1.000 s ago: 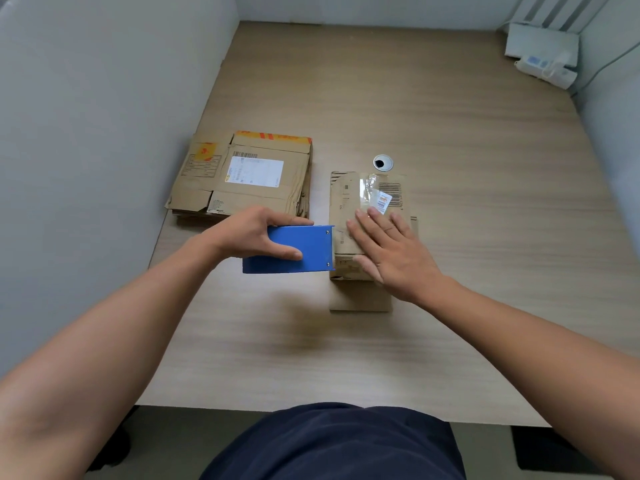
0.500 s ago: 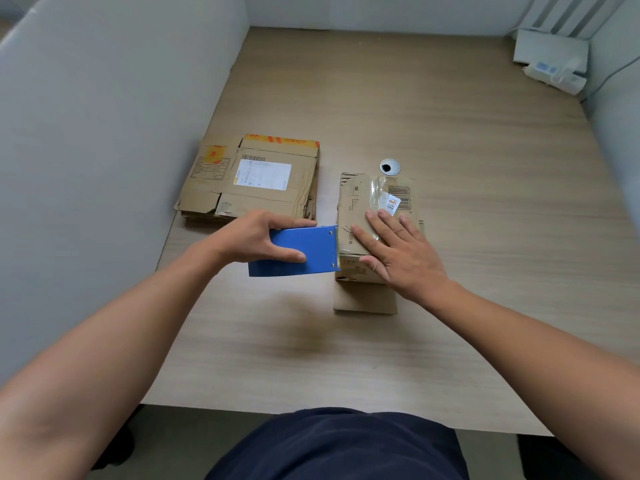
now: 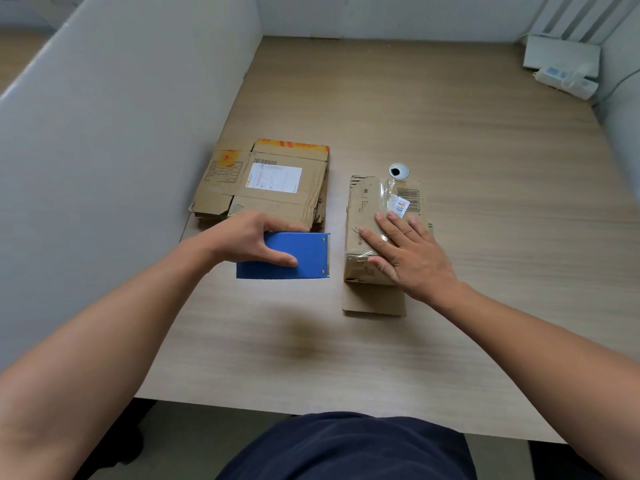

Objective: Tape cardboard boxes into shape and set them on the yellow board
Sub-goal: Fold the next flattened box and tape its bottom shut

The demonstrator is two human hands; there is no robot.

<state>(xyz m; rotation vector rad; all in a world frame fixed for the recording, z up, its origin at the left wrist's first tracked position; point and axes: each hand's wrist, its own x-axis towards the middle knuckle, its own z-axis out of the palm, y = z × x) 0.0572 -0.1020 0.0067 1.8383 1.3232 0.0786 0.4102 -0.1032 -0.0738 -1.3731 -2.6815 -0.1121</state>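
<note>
A: Box position?
B: Mid-table. Right hand lies flat on its taped top, fingers straight.
A: Left hand?
B: Grips blue tape dispenser, just left of box, not touching. Flattened boxes at left edge.

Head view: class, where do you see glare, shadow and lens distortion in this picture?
Head view: glare glints off the clear tape on the taped box; head view again, a soft diffuse shadow lies on the table nearer than the blue tape dispenser; same head view, wide-angle stretch enlarges the forearms toward the bottom corners.
</note>
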